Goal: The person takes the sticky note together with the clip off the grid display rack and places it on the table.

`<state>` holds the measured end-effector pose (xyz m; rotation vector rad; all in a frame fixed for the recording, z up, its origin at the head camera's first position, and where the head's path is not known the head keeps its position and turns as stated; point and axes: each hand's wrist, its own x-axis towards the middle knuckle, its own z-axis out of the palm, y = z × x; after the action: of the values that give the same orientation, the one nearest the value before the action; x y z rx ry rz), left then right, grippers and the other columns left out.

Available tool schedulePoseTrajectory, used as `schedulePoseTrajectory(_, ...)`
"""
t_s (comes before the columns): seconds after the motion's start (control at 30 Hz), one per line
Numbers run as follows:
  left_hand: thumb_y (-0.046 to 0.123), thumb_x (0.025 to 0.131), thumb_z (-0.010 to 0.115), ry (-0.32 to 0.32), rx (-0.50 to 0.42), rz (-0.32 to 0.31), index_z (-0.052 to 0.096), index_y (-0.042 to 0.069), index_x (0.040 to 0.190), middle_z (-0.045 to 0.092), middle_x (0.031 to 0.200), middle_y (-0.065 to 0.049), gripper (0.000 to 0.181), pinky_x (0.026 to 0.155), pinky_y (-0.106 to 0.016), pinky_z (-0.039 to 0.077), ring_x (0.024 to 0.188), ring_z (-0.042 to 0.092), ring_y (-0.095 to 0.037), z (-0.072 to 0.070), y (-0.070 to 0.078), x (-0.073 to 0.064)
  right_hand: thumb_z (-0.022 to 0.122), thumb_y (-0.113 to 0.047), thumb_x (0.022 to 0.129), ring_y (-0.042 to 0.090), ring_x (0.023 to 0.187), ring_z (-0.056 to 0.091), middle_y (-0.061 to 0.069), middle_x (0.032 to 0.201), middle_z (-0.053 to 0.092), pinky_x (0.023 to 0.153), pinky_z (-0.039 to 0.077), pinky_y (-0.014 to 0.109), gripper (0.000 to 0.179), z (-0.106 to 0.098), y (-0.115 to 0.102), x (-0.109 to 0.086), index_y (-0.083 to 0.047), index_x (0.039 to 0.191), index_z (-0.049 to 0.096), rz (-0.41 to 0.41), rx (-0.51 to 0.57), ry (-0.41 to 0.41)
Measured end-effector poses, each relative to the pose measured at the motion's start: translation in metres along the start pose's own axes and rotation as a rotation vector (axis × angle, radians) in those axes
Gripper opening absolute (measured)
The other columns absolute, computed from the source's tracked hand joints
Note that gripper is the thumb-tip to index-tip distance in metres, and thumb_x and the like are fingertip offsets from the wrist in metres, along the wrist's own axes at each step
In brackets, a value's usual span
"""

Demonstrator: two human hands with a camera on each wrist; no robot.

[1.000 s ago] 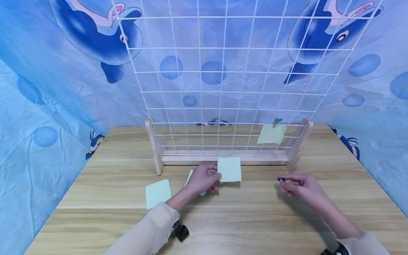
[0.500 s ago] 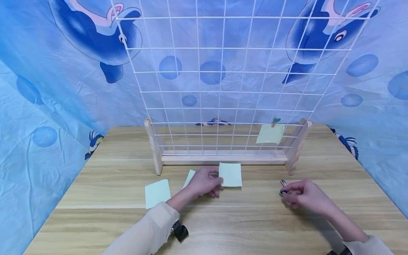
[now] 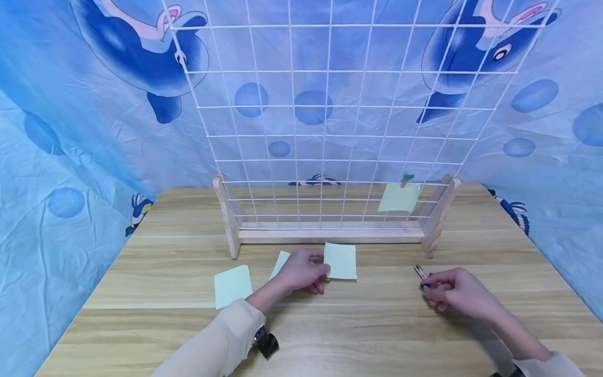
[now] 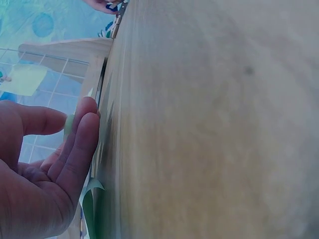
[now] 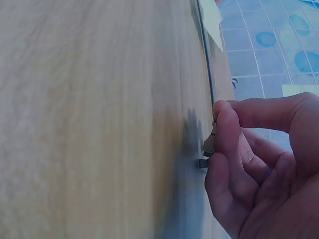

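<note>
My left hand pinches the lower left edge of a pale green paper note, held in front of the rack's base. At the right, my right hand pinches a small clothespin with a dark blue ornament; its tip points away toward the rack. In the right wrist view, thumb and fingertips largely cover the clothespin. A second note lies partly hidden under my left hand, and a third note lies farther left on the table.
A white wire grid stands in a wooden base at the back of the table. On its lower right hangs a note, clipped by a clothespin with a green heart. A blue patterned cloth hangs behind.
The note in my left hand has come down slightly toward me. My right hand has moved a little nearer and right, turning the clothespin so its light tip now shows.
</note>
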<state>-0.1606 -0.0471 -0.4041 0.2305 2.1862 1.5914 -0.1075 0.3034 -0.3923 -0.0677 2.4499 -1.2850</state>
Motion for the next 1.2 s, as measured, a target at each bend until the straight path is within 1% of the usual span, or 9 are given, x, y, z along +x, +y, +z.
schedulePoseTrajectory(0.1,0.013,0.090,0.059,-0.002,0.004,-0.016,0.043,-0.006,0.139,0.070,0.072,-0.011,0.054,0.047,-0.031,0.057,0.050,0.063,-0.017,0.000,0.001,0.000,0.066,-0.008,0.086,0.021,0.065,0.064,0.010,0.078,0.070,0.058,0.057,0.030,0.036,-0.002,0.003,-0.001,0.012,0.115,0.062,0.018,0.013,-0.002)
schedulePoseTrajectory(0.23,0.019,0.093,0.058,0.017,0.010,-0.034,0.037,-0.004,0.143,0.069,0.072,-0.012,0.059,0.047,-0.033,0.057,0.050,0.064,-0.019,-0.002,0.002,-0.003,0.067,-0.010,0.087,0.020,0.064,0.063,0.009,0.077,0.070,0.056,0.056,0.030,0.037,-0.003,0.006,-0.002,0.012,0.116,0.062,0.046,0.037,-0.002)
schedulePoseTrajectory(0.4,0.022,0.095,0.057,0.041,0.024,-0.030,0.039,-0.001,0.144,0.069,0.071,-0.013,0.057,0.048,-0.035,0.057,0.050,0.065,-0.022,-0.006,0.004,-0.006,0.068,-0.013,0.087,0.017,0.061,0.062,0.008,0.075,0.069,0.054,0.056,0.029,0.037,-0.003,0.009,-0.002,0.011,0.115,0.062,0.081,0.068,0.002)
schedulePoseTrajectory(0.6,0.024,0.096,0.056,0.033,0.029,-0.011,0.040,0.000,0.143,0.070,0.073,-0.015,0.055,0.048,-0.036,0.058,0.052,0.066,-0.025,-0.009,0.008,-0.009,0.072,-0.018,0.085,0.015,0.058,0.060,0.006,0.072,0.067,0.051,0.055,0.029,0.032,-0.001,0.014,0.001,0.006,0.106,0.065,0.111,0.090,0.011)
schedulePoseTrajectory(0.7,0.024,0.096,0.056,0.027,0.035,-0.006,0.041,0.000,0.143,0.070,0.073,-0.014,0.055,0.048,-0.036,0.058,0.052,0.065,-0.025,-0.009,0.009,-0.010,0.074,-0.016,0.083,0.015,0.057,0.059,0.006,0.070,0.066,0.050,0.055,0.029,0.028,0.000,0.016,0.004,0.003,0.102,0.066,0.141,0.103,0.025)
schedulePoseTrajectory(0.83,0.024,0.096,0.057,0.026,0.044,-0.001,0.041,0.001,0.143,0.070,0.072,-0.013,0.055,0.048,-0.036,0.058,0.052,0.065,-0.023,-0.010,0.011,-0.012,0.075,-0.015,0.080,0.015,0.055,0.058,0.005,0.068,0.065,0.049,0.054,0.028,0.026,0.000,0.016,0.009,0.001,0.099,0.067,0.165,0.090,0.047)
schedulePoseTrajectory(1.07,0.025,0.096,0.057,0.010,0.053,0.009,0.041,0.001,0.143,0.070,0.074,-0.014,0.054,0.049,-0.036,0.058,0.053,0.065,-0.022,-0.011,0.012,-0.014,0.075,-0.015,0.081,0.014,0.054,0.057,0.005,0.068,0.065,0.048,0.054,0.027,0.028,0.000,0.017,0.009,0.002,0.101,0.066,0.165,0.107,0.032)
schedulePoseTrajectory(1.2,0.026,0.097,0.056,-0.004,0.055,0.016,0.044,0.002,0.141,0.070,0.076,-0.015,0.052,0.050,-0.037,0.058,0.053,0.065,-0.022,-0.012,0.013,-0.015,0.075,-0.018,0.082,0.014,0.054,0.057,0.005,0.069,0.065,0.049,0.054,0.027,0.034,-0.003,0.018,0.006,0.003,0.107,0.064,0.149,0.122,0.008)
